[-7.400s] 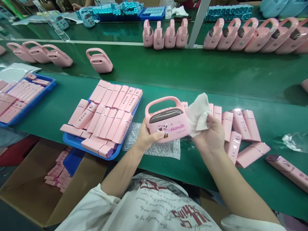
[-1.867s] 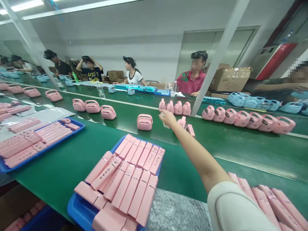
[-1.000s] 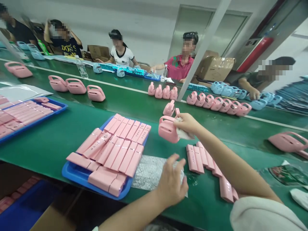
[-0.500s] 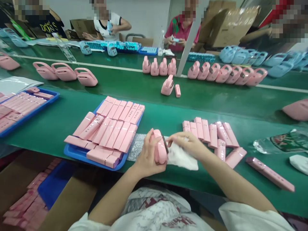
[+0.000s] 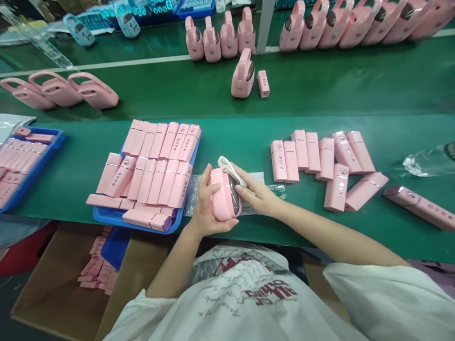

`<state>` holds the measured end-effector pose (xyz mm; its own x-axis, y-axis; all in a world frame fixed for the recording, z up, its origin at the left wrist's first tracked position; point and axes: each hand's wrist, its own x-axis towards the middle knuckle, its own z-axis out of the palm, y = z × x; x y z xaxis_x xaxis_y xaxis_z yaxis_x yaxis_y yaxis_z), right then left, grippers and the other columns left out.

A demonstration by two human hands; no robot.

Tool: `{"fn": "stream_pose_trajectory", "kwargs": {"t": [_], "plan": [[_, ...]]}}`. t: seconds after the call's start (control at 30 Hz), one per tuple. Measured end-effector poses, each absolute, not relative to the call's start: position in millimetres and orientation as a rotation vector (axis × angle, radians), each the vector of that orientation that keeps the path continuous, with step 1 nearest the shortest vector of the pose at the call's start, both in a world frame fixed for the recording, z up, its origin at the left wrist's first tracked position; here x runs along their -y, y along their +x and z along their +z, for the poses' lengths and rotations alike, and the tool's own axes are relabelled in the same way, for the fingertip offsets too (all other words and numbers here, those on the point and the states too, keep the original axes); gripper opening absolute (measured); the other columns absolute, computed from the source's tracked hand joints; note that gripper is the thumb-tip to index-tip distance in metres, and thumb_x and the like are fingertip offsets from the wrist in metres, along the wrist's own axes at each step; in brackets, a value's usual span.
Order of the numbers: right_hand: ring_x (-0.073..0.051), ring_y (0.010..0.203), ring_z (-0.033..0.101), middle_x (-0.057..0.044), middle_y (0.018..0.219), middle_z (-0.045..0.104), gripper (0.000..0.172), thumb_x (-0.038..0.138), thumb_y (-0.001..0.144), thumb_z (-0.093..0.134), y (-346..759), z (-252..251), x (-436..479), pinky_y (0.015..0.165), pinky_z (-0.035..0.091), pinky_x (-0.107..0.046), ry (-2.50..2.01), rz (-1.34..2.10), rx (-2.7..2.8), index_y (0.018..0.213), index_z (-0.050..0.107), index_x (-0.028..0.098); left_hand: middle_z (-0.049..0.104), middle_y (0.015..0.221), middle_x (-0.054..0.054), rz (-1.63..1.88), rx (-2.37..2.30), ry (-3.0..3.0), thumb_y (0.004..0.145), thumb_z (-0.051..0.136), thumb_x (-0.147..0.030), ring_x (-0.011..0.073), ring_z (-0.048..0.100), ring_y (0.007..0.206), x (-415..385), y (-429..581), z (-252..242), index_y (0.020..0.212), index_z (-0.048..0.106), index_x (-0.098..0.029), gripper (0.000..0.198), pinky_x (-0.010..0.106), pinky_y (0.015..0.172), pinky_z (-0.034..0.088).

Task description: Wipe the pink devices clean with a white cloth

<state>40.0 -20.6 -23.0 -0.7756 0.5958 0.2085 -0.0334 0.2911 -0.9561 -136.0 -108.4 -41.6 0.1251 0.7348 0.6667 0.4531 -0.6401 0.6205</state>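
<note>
My left hand [image 5: 205, 208] is wrapped around a pink rounded device with a dark glossy window [image 5: 221, 196], holding it above the table in front of me. The window side faces right. My right hand [image 5: 258, 192] pinches a folded white cloth [image 5: 231, 169] against the upper edge of that window. Below both hands lies a sheet of clear bubbly plastic [image 5: 258, 179]. Left of them, a blue tray [image 5: 106, 215] carries several pink oblong pieces [image 5: 161, 184], some showing a row of small round buttons.
Loose pink oblong pieces [image 5: 336, 187] lie to the right, near a clear bottle [image 5: 426, 161]. Pink handled devices [image 5: 243, 76] stand farther back. Another blue tray [image 5: 35, 166] is at far left. Below the table edge, an open cardboard box [image 5: 53, 284] holds pink pieces.
My view has tilted down. The white cloth, which hung low by my right hand, is now lifted and pressed onto the device's dark window. My left hand still grips the device, its window turned more upward.
</note>
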Motion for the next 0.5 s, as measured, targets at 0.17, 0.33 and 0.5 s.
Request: {"fn": "stream_pose_trajectory", "kwargs": {"t": [0.17,0.33,0.5], "plan": [[-0.016,0.15,0.007,-0.002,0.161,0.016,0.059,0.021,0.101,0.035,48,-32,32,0.123,0.017,-0.04,-0.081,1.13,2.25,0.155,0.012,0.029,0.036,0.147,0.014,1.699,-1.033,1.991,0.067,0.077,-0.049,0.0363,0.027,0.143,105,-140,-54,0.142,0.033,-0.029,0.089,0.065,0.114,0.018],[-0.013,0.149,0.014,-0.005,0.156,0.031,0.061,0.02,0.1,0.038,45,-37,26,0.123,0.019,-0.037,0.112,0.903,2.332,0.155,0.014,0.024,0.039,0.144,0.011,1.775,-0.975,1.811,0.067,0.073,-0.049,0.0348,0.037,0.137,104,-146,-62,0.14,0.034,-0.032,0.085,0.062,0.11,0.029],[-0.015,0.149,0.008,-0.006,0.159,0.024,0.063,0.02,0.099,0.039,42,-36,25,0.123,0.017,-0.039,-0.033,0.877,2.368,0.156,0.01,0.023,0.04,0.143,0.009,1.762,-1.042,1.845,0.069,0.069,-0.058,0.0342,0.038,0.135,102,-146,-62,0.14,0.034,-0.035,0.083,0.062,0.111,0.029]]}}
